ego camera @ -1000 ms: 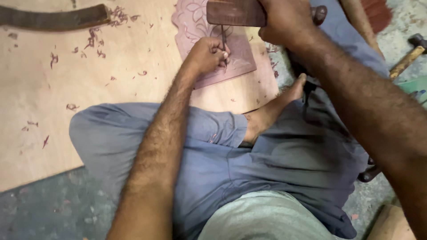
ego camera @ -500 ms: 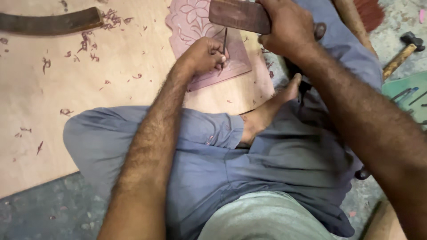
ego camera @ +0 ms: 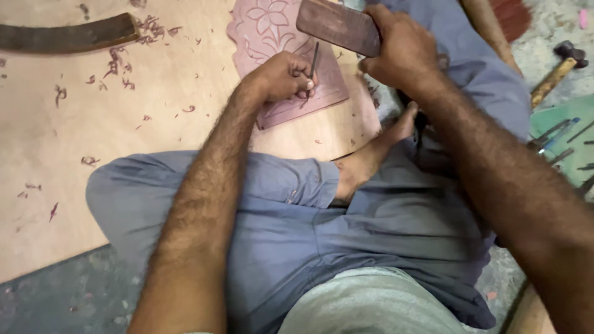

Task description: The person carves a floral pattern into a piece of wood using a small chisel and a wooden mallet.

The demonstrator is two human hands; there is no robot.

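The left hand point(ego camera: 281, 77) pinches a thin chisel point(ego camera: 312, 68) between curled fingers, its tip on the carved panel point(ego camera: 272, 31) (a flower pattern) lying on the plywood board point(ego camera: 124, 142). The right hand point(ego camera: 402, 52) wraps closed around a wooden block point(ego camera: 337, 26) above the chisel's top.

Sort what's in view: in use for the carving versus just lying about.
In use: left hand holding chisel; right hand gripping wooden mallet block; carved floral panel.
Lying about: hammer; dark curved wood piece; wood shavings.
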